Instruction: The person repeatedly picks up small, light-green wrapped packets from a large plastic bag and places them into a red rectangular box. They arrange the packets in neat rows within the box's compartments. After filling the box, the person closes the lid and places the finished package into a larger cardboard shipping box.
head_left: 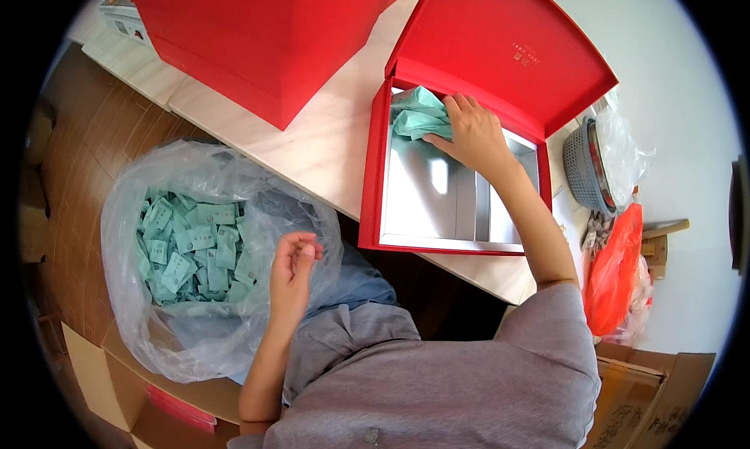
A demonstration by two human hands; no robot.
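A red lidded box (376, 168) stands open on the table, its silvery inside split by a divider (472, 207). Small green packets (422, 114) lie bunched in the far left corner of its left compartment. My right hand (473, 133) reaches in and grips the right side of that bunch between thumb and fingers; the fingertips are partly hidden. My left hand (292, 273) hovers beside a clear plastic bag (133, 214), loosely curled, thumb apart, with nothing visible in it. Many more green packets (195, 238) fill the bag.
A large red box or bag (266, 42) stands on the pale table (328, 136) at the far left. At the right are a grey basket (582, 168), a red plastic bag (613, 277) and a cardboard box (633, 394). Another open carton (98, 379) sits at the lower left.
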